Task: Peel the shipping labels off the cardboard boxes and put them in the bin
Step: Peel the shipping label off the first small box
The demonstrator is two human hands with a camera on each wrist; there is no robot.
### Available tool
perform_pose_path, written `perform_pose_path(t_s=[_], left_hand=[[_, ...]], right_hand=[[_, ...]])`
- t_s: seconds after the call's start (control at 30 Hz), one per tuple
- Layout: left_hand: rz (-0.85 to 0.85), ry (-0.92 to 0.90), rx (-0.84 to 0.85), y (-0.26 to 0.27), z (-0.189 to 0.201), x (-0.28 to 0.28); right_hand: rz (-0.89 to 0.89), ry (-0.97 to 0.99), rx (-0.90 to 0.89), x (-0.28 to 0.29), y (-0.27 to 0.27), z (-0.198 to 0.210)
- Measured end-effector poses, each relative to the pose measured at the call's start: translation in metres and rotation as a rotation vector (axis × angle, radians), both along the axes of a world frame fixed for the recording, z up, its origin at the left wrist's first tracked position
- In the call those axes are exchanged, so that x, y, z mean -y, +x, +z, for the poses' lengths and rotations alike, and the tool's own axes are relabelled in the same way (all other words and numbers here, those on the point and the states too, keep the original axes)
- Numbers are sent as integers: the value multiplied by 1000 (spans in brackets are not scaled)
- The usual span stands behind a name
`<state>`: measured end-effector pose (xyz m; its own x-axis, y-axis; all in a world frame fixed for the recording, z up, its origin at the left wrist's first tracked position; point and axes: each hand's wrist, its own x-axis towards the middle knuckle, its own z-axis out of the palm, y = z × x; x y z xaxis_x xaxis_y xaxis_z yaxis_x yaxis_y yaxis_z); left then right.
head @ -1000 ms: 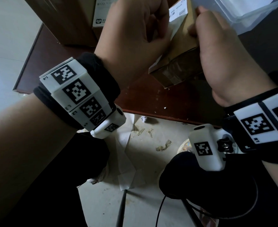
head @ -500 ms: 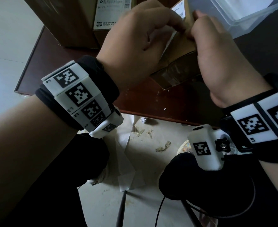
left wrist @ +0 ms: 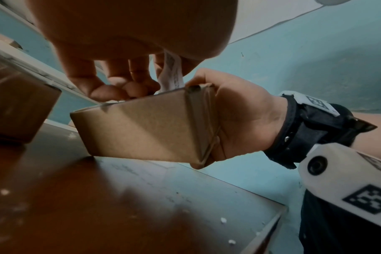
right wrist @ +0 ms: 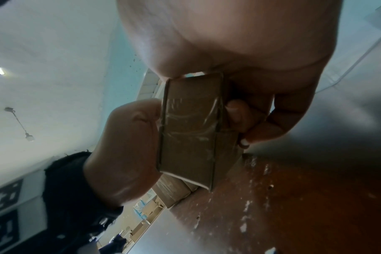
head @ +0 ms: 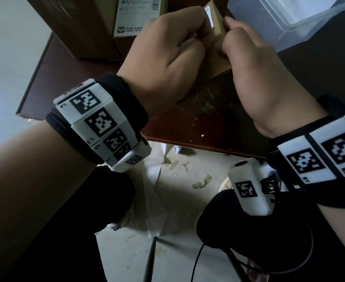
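Note:
A small cardboard box stands tilted on one corner on the brown table. My right hand grips its right end, fingers curled round the far side. My left hand pinches a partly peeled white shipping label that rises from the box's top edge. A bit of the label still lies flat on the box top. The rest of the label is hidden behind my left hand.
A larger cardboard box with its own white label stands at the back of the table. A clear plastic bin sits at the back right. Paper scraps and white backing sheets lie on the floor below the table edge.
My left hand has shifted right and taken a new pinch on the label close to the box top. The right hand kept its grip on the box, which stayed tilted.

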<state>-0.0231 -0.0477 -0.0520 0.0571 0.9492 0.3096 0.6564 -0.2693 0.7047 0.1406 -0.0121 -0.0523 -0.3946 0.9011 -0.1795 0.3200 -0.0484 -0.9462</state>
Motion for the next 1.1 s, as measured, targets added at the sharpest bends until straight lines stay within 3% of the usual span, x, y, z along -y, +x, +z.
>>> perform_pose_path(t_s=[0.73, 1.1], left_hand=[[82, -15, -67, -5, -2, -7], [125, 52, 46, 1, -1, -3]], right_hand=[[-37, 15, -61, 1, 1, 1], [-55, -43, -11, -3, -1, 4]])
